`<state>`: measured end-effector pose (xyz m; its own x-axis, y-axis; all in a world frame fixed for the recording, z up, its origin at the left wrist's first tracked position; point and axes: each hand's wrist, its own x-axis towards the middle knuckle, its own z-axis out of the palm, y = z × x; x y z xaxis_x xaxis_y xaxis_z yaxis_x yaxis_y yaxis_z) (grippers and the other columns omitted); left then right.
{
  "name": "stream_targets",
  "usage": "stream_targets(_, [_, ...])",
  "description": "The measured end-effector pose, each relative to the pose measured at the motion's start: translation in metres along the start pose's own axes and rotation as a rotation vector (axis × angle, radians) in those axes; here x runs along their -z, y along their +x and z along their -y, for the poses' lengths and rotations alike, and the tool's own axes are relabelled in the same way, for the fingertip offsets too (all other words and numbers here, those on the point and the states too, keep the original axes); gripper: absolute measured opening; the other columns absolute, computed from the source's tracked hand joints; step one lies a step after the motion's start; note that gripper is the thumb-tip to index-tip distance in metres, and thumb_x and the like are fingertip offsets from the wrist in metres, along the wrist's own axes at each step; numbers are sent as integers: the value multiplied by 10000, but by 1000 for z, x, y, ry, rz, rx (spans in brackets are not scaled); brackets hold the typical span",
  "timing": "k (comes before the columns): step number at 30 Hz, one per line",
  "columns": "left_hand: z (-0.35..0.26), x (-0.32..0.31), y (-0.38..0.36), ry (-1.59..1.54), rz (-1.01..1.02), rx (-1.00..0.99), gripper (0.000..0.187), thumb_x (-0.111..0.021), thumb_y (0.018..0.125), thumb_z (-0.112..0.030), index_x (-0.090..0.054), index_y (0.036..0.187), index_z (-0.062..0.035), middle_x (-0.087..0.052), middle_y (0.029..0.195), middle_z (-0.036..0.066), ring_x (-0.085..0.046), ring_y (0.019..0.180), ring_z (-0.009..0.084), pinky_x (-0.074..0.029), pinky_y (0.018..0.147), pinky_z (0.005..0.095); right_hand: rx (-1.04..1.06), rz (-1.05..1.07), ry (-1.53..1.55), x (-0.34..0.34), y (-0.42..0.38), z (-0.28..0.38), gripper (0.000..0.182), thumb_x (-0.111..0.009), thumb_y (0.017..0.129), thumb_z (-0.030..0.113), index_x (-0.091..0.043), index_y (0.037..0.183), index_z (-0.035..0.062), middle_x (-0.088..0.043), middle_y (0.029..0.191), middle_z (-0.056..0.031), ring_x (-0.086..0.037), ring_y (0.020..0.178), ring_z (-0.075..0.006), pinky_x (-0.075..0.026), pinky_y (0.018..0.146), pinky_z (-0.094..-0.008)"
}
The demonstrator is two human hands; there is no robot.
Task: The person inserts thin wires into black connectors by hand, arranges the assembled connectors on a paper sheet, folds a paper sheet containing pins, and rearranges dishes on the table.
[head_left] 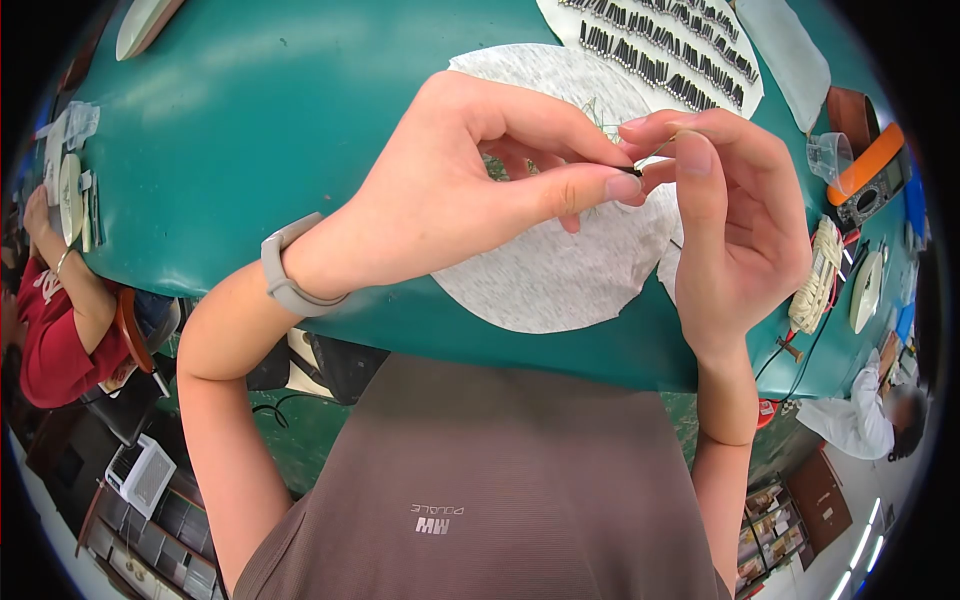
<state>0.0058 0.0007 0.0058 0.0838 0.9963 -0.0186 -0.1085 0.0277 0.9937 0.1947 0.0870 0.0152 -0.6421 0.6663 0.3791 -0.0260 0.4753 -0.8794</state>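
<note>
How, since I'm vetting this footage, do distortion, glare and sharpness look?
Head view: wide-angle distortion bows the edge of the table, with dark corners; head view: ceiling lights glare white at lower right; head view: the left hand and right hand look fairly sharp, the black piece too small for detail.

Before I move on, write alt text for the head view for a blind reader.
The left hand pinches a small dark piece, with the right hand close beside it, above a round whitish sheet on a green table. Beyond, rows of small black parts lie on another sheet.
</note>
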Motion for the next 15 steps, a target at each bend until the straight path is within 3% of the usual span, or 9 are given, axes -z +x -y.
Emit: stream_targets(15, [0,-1,1,-11,-12,17,159,-723,912,-32,-728,1043,57,-745,952,146,-702,762,173,-572,707,282,2,11,-3,-1,-1,1,134,-520,1012,-24,-585,1116,-76,-708,999,-201,-713,911,-231,-591,684,-292])
